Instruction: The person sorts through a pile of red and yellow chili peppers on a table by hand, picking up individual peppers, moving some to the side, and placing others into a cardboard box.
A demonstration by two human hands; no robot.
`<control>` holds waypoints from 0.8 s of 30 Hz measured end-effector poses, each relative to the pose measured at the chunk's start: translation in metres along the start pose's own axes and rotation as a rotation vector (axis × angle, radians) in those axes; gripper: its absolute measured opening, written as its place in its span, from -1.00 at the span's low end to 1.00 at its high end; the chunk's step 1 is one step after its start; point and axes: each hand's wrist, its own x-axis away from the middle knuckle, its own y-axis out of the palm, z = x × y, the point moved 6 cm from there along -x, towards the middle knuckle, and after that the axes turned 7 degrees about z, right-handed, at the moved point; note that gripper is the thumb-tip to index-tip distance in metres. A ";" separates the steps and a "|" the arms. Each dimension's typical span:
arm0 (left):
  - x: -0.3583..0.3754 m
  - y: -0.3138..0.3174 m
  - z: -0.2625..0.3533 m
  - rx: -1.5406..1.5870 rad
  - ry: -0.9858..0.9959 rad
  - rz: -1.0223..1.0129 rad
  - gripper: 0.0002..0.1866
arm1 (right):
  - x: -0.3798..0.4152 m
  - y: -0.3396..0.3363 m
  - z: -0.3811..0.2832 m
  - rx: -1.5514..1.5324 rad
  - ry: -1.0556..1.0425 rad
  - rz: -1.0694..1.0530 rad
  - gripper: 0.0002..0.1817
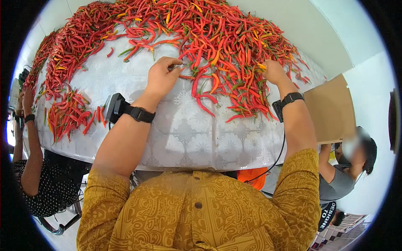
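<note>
Red chili peppers [226,46] are spread in a large heap across the far side of a pale patterned cover [184,146], and a tongue of them is extended toward the near edge, between and beyond the two hands. The step in hand is judged to be the handling of single peppers at the heap's near margin. The left hand [163,77] is held just beside that margin, with thumb and forefinger drawn together; a thin dark tip is seen at the fingertips, but whether a stem is gripped cannot be told. The right hand [275,73] is placed at the other side of the tongue, with its fingers curled in beside a yellow-orange pepper [261,66]; whether that pepper is grasped or only touched cannot be made out. A smaller pile [69,113] is set apart, left of the left hand, near another person's arm [31,142]. For any single pepper to be freed from the tangle, a light fingertip pinch would be called for, as stems and curved bodies are crossed over one another. Care would also be needed with the cable [281,152], which is hung below the right wrist strap [292,98].
</note>
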 end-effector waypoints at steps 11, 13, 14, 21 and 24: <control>-0.001 -0.001 0.002 -0.021 0.011 0.012 -0.75 | 0.056 -0.072 0.002 -0.546 0.412 0.241 -0.73; -0.001 0.000 0.000 -0.006 0.010 0.012 -0.75 | 0.068 -0.059 0.020 -1.016 0.344 0.335 -0.86; -0.001 0.000 -0.002 0.005 0.006 0.016 -0.75 | 0.074 -0.055 0.028 -1.013 0.348 0.336 -0.86; -0.002 0.000 -0.007 -0.021 -0.021 -0.005 -0.74 | 0.140 -0.089 0.022 -1.456 0.550 0.471 -0.88; -0.002 -0.001 -0.004 -0.041 -0.002 -0.003 -0.74 | 0.185 -0.102 0.016 -1.324 0.613 0.368 -0.86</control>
